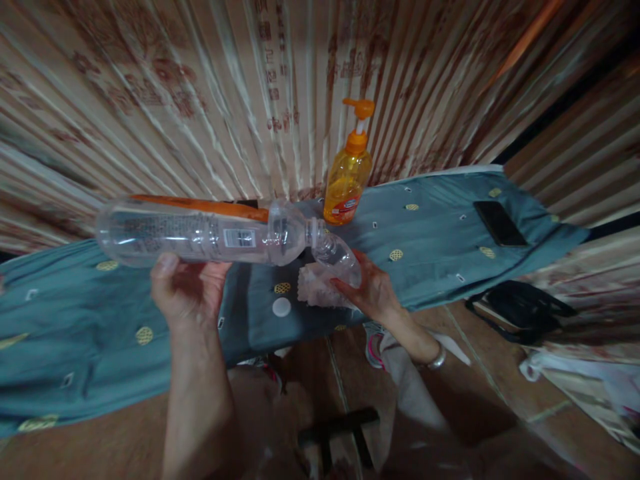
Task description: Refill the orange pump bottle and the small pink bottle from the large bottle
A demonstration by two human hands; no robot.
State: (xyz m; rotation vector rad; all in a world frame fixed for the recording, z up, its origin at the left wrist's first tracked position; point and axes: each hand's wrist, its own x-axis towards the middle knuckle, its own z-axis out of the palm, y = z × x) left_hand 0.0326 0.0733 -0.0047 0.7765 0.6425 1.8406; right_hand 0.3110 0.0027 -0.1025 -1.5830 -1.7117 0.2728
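My left hand (pixel 187 290) grips a clear plastic bottle (pixel 200 233) from below and holds it on its side, neck pointing right. The bottle's open neck (pixel 336 252) tips down toward my right hand (pixel 373 290), which holds a crumpled, translucent white wad (pixel 317 287) under the mouth. A white bottle cap (pixel 281 307) lies on the blue-green cloth (pixel 430 233) just below the bottle. An orange pump bottle (pixel 349 177) stands upright behind, at the cloth's far edge.
A dark phone (pixel 500 223) lies on the cloth at the right. A curtain with printed folds (pixel 200 100) hangs behind. On the floor at the right sit a black object (pixel 523 307) and a white bag (pixel 575 373). A dark stand (pixel 340 427) is below.
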